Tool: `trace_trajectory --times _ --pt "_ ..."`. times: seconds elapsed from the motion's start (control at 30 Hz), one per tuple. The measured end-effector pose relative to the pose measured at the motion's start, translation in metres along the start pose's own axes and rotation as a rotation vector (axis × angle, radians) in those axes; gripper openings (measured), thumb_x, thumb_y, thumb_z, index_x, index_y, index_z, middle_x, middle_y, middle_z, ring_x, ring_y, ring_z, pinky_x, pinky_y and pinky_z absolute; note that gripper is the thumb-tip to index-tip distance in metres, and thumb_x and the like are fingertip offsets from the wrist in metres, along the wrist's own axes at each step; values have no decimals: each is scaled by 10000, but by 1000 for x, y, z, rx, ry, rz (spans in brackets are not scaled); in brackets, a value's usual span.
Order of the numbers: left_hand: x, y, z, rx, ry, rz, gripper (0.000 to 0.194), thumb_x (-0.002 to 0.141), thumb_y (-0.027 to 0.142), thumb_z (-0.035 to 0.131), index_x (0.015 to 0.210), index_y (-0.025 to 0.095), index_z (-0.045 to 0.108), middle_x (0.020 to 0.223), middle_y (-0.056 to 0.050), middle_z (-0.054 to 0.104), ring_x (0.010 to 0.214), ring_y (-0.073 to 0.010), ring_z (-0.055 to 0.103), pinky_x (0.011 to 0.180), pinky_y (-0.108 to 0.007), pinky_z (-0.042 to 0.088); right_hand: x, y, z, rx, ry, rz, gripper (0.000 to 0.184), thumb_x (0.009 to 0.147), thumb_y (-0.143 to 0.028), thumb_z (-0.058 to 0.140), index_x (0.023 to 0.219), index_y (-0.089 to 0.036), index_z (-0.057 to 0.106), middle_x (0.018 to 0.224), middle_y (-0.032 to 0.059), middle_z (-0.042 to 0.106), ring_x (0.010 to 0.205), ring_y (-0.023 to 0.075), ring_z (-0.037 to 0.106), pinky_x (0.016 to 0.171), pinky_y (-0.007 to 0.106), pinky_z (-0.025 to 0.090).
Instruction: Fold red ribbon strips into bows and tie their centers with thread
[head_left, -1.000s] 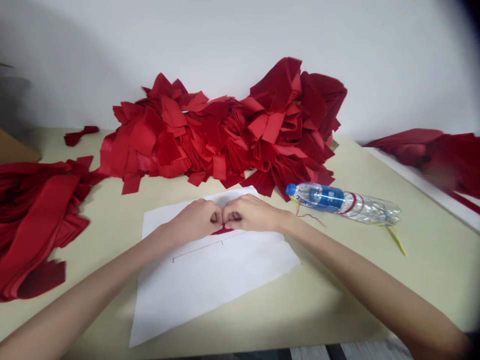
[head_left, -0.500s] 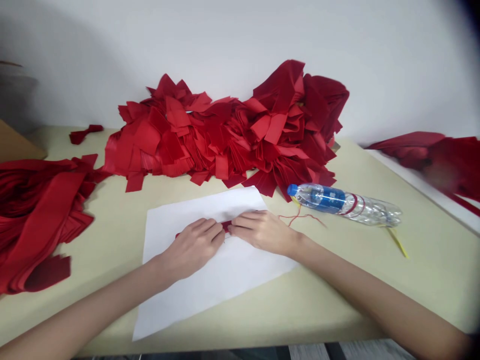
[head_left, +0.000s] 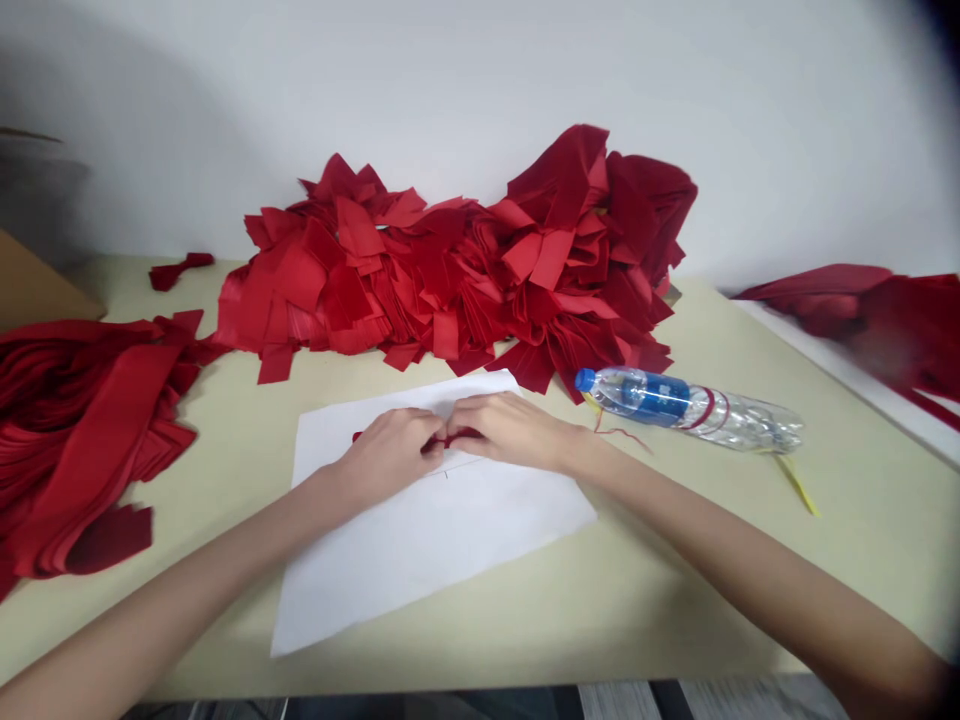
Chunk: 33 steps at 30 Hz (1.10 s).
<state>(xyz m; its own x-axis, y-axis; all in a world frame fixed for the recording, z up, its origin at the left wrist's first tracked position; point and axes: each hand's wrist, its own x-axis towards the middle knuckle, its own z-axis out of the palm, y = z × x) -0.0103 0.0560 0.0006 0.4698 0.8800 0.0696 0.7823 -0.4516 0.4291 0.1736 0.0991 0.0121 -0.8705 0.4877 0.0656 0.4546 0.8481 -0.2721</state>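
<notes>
My left hand point(head_left: 390, 452) and my right hand point(head_left: 506, 428) meet over a white sheet of paper point(head_left: 420, 530) lying on the table. Both have their fingers curled onto a small red fabric strip point(head_left: 450, 439) that shows between them and at the left hand's far side. Most of the strip is hidden under the hands. A thin pencilled line on the paper runs just below the hands.
A big heap of folded red fabric pieces point(head_left: 465, 270) lies behind the paper against the white wall. Long red strips point(head_left: 75, 420) are stacked at the left, more red cloth point(head_left: 877, 315) at the right. A plastic water bottle point(head_left: 686, 405) lies on its side on the beige table point(head_left: 675, 580).
My fingers, flat on the strip half a second ago, have curled in and pinched it again. Both hands shifted slightly away from me on the paper.
</notes>
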Motion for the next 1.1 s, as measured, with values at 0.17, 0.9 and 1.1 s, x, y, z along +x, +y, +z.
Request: trace_trajectory --times 0.17,0.9,1.1 --pt "12 -12 -19 -318 -251 -45 151 721 183 454 679 167 598 573 35 511 514 -95 407 490 -227 311 10 10 -12 385 -137 78 155 800 -232 557 866 -158 676 741 -2 650 651 89 561 610 198 385" --pt "-31 -16 23 517 296 649 247 863 11 350 881 99 580 832 -109 646 769 -199 579 709 -384 483 -25 -7 27 -563 240 -459 219 906 -88 373 814 -140 564 791 31 581 726 134 496 659 287 341" --pt "-34 -15 22 477 297 680 229 870 35 369 902 104 585 867 -112 648 807 -200 582 724 -385 499 -34 -6 31 -422 245 -354 198 904 -100 392 909 -117 589 922 69 614 869 149 534 734 290 386"
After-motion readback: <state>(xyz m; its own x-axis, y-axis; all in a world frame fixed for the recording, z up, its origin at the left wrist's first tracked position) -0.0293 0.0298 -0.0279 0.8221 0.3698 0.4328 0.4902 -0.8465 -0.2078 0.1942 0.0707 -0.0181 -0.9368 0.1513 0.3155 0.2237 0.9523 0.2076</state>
